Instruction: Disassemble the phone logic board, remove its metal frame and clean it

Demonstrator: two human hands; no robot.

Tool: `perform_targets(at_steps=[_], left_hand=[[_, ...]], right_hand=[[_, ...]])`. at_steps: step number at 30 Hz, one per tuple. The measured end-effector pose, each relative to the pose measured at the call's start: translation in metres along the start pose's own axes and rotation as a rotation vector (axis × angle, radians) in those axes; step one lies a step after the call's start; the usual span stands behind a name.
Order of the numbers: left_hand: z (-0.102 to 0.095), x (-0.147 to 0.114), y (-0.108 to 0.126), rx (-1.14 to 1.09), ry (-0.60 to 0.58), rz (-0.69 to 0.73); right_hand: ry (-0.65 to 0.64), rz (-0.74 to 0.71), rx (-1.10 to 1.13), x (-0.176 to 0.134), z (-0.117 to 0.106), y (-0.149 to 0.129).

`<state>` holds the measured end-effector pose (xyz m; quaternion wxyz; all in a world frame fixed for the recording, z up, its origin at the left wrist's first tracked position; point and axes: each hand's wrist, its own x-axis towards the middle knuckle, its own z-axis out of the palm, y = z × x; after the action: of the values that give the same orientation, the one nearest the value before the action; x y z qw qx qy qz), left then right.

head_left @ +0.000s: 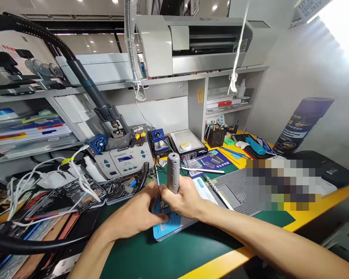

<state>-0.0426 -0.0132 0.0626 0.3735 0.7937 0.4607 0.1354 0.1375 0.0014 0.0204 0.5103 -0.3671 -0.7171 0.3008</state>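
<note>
My right hand [187,197] is wrapped round a grey, pen-thick electric screwdriver [173,170], which stands nearly upright with its tip hidden below my fingers. Under it lies a small dark electronic part [164,206], mostly covered by my hands. My left hand [138,215] curves round that part from the left, thumb at the near side and fingers at the far side; what exactly it grips is hidden. Beneath both hands is a flat blue-and-white package [159,232] on the green mat [133,255].
Left of my hands are a tray of circuit boards [130,184], a grey soldering station [125,162] and tangled white cables [78,174]. To the right lie a metal ruler [219,193], a perforated grey mat [238,186] and a purple-capped spray can [302,126].
</note>
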Motion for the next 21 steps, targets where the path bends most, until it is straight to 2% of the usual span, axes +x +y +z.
perform_targets(at_steps=[21], left_hand=[[0.0014, 0.0011, -0.0044, 0.124, 0.036, -0.028]], right_hand=[[-0.005, 0.057, 0.058, 0.0024, -0.0032, -0.0029]])
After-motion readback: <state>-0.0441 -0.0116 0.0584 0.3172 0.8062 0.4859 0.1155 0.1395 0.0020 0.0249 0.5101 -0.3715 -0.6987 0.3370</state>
